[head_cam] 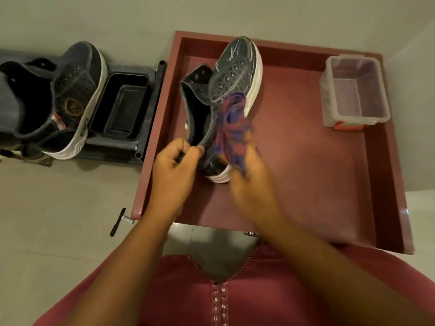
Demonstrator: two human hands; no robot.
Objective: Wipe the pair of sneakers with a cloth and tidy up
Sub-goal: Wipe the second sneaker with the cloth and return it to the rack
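Two sneakers: one [231,95] stands in the red tray [381,161], its collar pinched by the left hand [175,165]; the other sneaker [75,97] rests on the dark rack [150,109] at left. The right hand [249,180] grips one red-and-purple cloth [231,128] against the sole. One clear plastic box [353,90] sits in the tray's far right corner, one black tub [120,104] on the rack.

Over the red tray [381,161], the left hand [175,165] pinches the collar of a dark sneaker [235,74] while the right hand [247,175] presses a purple-red cloth [231,123] against its side. A clear container [353,90] sits in the tray's far right corner; the second sneaker [77,90] stands left of the tray.
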